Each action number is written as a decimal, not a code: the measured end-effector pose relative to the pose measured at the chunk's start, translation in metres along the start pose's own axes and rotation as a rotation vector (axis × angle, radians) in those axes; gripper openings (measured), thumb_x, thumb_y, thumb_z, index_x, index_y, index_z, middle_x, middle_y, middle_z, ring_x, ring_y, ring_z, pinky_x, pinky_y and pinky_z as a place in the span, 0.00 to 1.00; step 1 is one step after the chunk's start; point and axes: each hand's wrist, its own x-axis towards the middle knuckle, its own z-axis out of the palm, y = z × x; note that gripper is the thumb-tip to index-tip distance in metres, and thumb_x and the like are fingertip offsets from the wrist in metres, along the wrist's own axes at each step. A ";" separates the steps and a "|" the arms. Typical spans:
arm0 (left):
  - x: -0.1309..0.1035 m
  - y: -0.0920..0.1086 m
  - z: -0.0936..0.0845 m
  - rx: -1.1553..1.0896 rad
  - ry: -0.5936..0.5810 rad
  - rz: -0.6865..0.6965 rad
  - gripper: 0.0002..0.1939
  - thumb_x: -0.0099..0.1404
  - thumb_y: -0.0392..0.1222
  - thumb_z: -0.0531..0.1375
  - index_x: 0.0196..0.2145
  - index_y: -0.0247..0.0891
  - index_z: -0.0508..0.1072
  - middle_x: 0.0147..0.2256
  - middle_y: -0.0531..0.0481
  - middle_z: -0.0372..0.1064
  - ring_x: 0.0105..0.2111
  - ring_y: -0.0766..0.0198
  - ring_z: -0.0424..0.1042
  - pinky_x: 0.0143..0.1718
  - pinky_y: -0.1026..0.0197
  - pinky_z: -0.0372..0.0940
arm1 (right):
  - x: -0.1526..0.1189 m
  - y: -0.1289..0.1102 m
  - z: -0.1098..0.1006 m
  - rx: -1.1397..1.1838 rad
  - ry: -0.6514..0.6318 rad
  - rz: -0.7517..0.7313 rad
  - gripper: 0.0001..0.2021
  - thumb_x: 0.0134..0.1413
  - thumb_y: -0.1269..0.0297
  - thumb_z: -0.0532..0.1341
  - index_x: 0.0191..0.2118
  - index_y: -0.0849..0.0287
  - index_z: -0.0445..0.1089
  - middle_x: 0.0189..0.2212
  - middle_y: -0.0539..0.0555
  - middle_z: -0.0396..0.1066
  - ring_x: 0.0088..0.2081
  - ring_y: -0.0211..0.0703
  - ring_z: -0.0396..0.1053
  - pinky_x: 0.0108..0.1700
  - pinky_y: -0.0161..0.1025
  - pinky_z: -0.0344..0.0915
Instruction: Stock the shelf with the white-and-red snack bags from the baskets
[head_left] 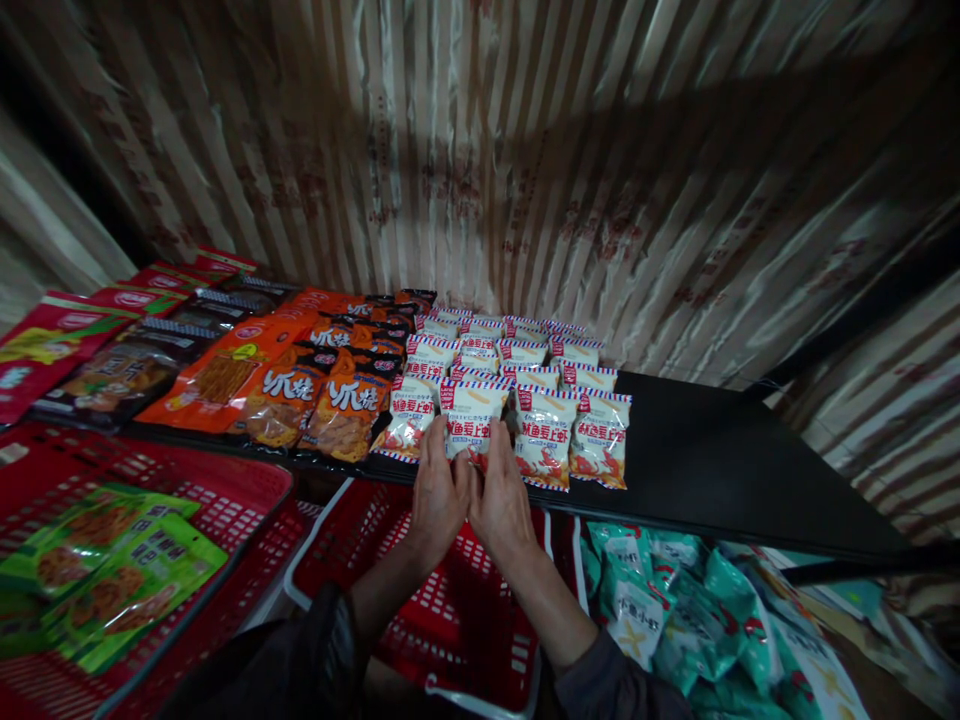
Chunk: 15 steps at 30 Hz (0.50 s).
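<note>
Rows of small white snack bags [544, 430] with red lettering stand on a black shelf [697, 460]. One front-row white bag [474, 405] is between my two hands at the shelf's front edge. My left hand [439, 490] touches its lower left side, and my right hand [501, 495] is against its lower right side. The fingers of both hands are pressed together around it, thumbs close to each other at the bottom. The bag's lower part is partly hidden by my hands.
Orange snack bags [349, 400], dark bags [112, 375] and red bags [52, 345] lie left on the shelf. Below are a red basket [480, 640], another red basket [255, 500] with green packets [142, 590], and teal bags [697, 620]. A striped sheet [480, 150] hangs behind.
</note>
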 end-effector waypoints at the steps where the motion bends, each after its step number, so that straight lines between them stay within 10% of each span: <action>1: 0.000 -0.001 0.000 -0.002 -0.003 0.000 0.26 0.68 0.39 0.51 0.62 0.30 0.55 0.59 0.31 0.60 0.61 0.51 0.60 0.61 0.44 0.58 | 0.001 0.001 0.000 0.025 0.013 0.009 0.30 0.66 0.63 0.47 0.68 0.70 0.42 0.66 0.73 0.50 0.67 0.56 0.50 0.63 0.58 0.58; 15: 0.003 0.002 0.002 -0.024 -0.011 0.018 0.28 0.70 0.42 0.49 0.65 0.33 0.49 0.62 0.30 0.55 0.63 0.51 0.56 0.62 0.43 0.57 | 0.025 -0.007 -0.009 0.186 -0.031 0.165 0.32 0.61 0.59 0.50 0.66 0.72 0.49 0.66 0.69 0.53 0.66 0.52 0.53 0.65 0.54 0.55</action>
